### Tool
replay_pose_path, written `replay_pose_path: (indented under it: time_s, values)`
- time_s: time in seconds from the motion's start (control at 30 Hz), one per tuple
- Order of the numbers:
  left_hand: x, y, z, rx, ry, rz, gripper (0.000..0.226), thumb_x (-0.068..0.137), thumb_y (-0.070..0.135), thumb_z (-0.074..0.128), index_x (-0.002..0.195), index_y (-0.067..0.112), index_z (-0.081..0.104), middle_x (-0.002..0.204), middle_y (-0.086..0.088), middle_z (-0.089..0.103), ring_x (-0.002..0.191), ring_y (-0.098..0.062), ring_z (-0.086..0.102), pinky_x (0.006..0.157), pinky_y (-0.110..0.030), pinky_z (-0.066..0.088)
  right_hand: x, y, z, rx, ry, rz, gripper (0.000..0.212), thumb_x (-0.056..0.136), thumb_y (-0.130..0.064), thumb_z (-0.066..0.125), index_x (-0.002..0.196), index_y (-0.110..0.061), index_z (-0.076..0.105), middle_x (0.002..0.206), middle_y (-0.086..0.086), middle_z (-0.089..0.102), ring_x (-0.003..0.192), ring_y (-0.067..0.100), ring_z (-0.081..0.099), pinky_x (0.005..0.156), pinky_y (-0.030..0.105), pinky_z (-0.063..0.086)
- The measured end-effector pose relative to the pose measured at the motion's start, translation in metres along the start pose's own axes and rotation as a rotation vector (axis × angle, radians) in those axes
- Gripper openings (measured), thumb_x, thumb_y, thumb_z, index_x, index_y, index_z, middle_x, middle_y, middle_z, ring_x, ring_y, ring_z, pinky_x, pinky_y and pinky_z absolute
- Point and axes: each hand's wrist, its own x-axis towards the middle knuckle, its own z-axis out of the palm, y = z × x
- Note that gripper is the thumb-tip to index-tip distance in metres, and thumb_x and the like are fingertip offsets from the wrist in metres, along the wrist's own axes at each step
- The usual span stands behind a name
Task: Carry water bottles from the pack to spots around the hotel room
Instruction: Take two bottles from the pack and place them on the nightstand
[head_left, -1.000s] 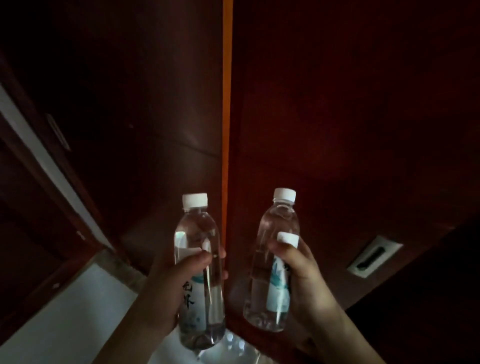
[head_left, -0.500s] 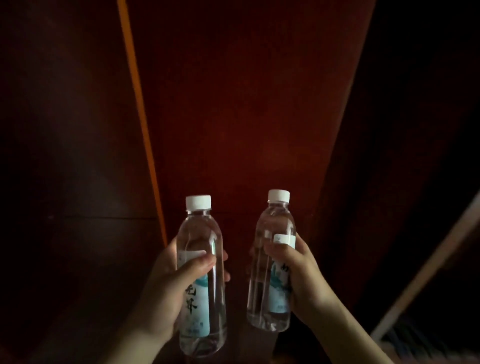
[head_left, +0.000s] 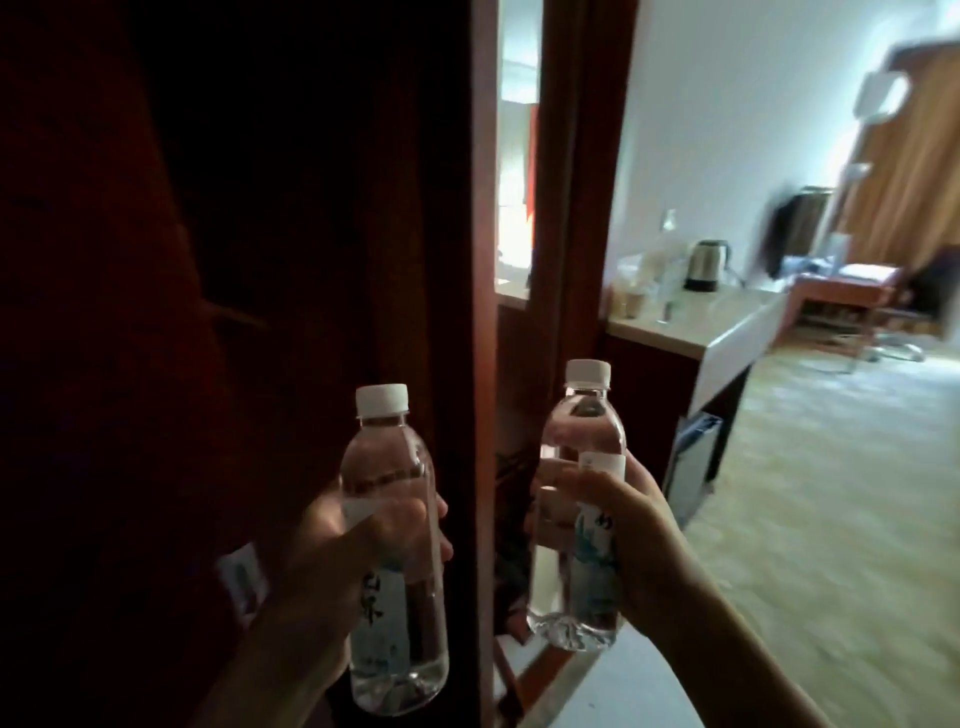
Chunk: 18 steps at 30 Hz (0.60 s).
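Dark red wood panelling, which filled the view half a second earlier, now occupies only the left half; a lit hotel room has come into view on the right. Both bottles remain upright at chest height. Left hand: fingers and thumb curled round the mid-body of the left bottle, a clear ribbed plastic cylinder with a white screw cap and a pale label bearing dark characters. Right hand: fingers wrapped round the labelled waist of the right bottle, same form, thumb lying across its front. The bottles are near each other but apart, with a reddish wooden frame post behind them. Beyond, blurred: a pale-topped counter carrying a metallic electric kettle, light patterned carpet, tan curtains.
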Motion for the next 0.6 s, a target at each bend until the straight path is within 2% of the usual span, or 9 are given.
replay_pose_path:
  time_s: [0.1, 0.2, 0.33, 0.43, 0.53, 0.6]
  values:
    - [0.038, -0.015, 0.067, -0.04, -0.153, -0.011, 0.065, 0.048, 0.052, 0.091, 0.094, 0.01, 0.072, 0.078, -0.02, 0.069, 0.063, -0.03, 0.067, 0.052, -0.037, 0.055, -0.009, -0.039, -0.062, -0.081, 0.179, -0.063, 0.033, 0.068, -0.015, 0.079, 0.099, -0.022, 0.072, 0.085, 0.014, 0.069, 0.068, 0.026, 0.069, 0.059, 0.038, 0.057]
    - [0.072, -0.033, 0.135, -0.044, -0.263, -0.034, 0.079, 0.05, 0.056, 0.091, 0.102, 0.002, 0.068, 0.078, -0.023, 0.068, 0.064, -0.032, 0.067, 0.054, -0.037, 0.055, -0.022, -0.077, -0.119, -0.102, 0.278, -0.109, 0.037, 0.064, -0.013, 0.077, 0.1, -0.021, 0.072, 0.081, 0.012, 0.069, 0.065, 0.025, 0.068, 0.055, 0.034, 0.056]
    - [0.109, -0.062, 0.217, -0.071, -0.415, -0.085, 0.067, 0.05, 0.059, 0.089, 0.093, 0.01, 0.073, 0.076, -0.019, 0.07, 0.065, -0.031, 0.068, 0.057, -0.039, 0.055, -0.039, -0.12, -0.189, -0.151, 0.385, -0.179, 0.033, 0.066, -0.013, 0.071, 0.097, -0.024, 0.073, 0.081, 0.012, 0.069, 0.064, 0.026, 0.068, 0.053, 0.033, 0.057]
    - [0.132, -0.083, 0.268, -0.135, -0.535, -0.163, 0.07, 0.049, 0.053, 0.092, 0.095, 0.004, 0.071, 0.073, -0.019, 0.067, 0.062, -0.029, 0.066, 0.054, -0.035, 0.053, -0.047, -0.14, -0.236, -0.195, 0.471, -0.198, 0.03, 0.065, -0.016, 0.071, 0.093, -0.028, 0.074, 0.084, 0.011, 0.071, 0.068, 0.027, 0.068, 0.056, 0.035, 0.06]
    - [0.153, -0.103, 0.312, -0.182, -0.576, -0.196, 0.063, 0.052, 0.042, 0.089, 0.094, -0.001, 0.07, 0.072, -0.021, 0.066, 0.058, -0.029, 0.065, 0.053, -0.034, 0.053, -0.049, -0.153, -0.277, -0.212, 0.548, -0.184, 0.054, 0.06, -0.02, 0.078, 0.112, -0.016, 0.066, 0.091, 0.016, 0.07, 0.072, 0.029, 0.069, 0.058, 0.037, 0.06]
    - [0.171, -0.117, 0.335, -0.174, -0.587, -0.189, 0.061, 0.059, 0.038, 0.078, 0.099, -0.007, 0.064, 0.073, -0.024, 0.065, 0.058, -0.03, 0.064, 0.054, -0.035, 0.053, -0.043, -0.158, -0.303, -0.213, 0.592, -0.187, 0.065, 0.056, -0.026, 0.08, 0.117, -0.011, 0.061, 0.09, 0.014, 0.071, 0.072, 0.029, 0.07, 0.058, 0.037, 0.059]
